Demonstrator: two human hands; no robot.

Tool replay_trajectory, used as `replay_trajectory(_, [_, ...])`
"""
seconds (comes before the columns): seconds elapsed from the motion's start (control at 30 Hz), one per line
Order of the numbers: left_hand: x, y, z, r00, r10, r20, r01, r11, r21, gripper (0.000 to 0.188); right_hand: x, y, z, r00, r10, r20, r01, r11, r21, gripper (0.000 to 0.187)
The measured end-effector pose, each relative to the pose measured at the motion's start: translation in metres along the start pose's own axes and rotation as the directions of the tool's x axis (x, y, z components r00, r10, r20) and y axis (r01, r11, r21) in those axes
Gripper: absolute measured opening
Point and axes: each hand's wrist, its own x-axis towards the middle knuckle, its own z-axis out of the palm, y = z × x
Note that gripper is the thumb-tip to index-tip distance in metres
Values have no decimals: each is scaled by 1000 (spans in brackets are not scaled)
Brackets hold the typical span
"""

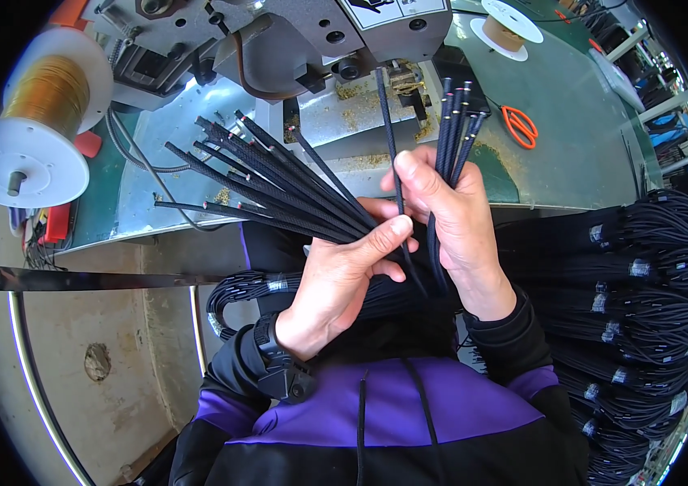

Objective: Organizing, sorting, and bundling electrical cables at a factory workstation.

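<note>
My left hand (344, 271) is closed round a fanned bunch of black braided cords (267, 174), whose cut ends point up and to the left. A smaller, tighter bundle of the same cords (451, 130) stands nearly upright in my right hand (453, 206). Between the two hands one single cord (387, 113) runs upright, with the right thumb against it. Some fingers of both hands are hidden behind the cords. Beyond my hands is a grey machine (279, 49) with a metal plate (344, 117) strewn with yellowish bits.
At the left is a large white spool of copper-coloured wire (44, 89). Orange-handled scissors (518, 127) and another white spool (508, 31) lie on the green table (575, 146). Tied bundles of black cords (628, 308) are piled at my right. A metal rail (76, 279) crosses at the left.
</note>
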Motion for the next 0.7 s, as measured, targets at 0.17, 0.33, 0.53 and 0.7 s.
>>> replay_trajectory(0.17, [0,-2,-4,995,98,-15,-99,990,-104,15,3,-4,5,990,-21,-136,43,987,156,27])
replay_trajectory(0.33, [0,3,-7,992,121,-36,-125,975,-184,14,-1,-8,9,985,54,-164,-18,977,213,27])
replay_trajectory(0.53, [2,11,-5,996,64,-70,-73,989,-130,15,11,-10,9,984,79,-163,-37,968,247,26])
replay_trajectory(0.7, [3,11,-5,995,76,-68,-83,992,-98,15,26,-10,11,979,102,-177,-50,961,273,25])
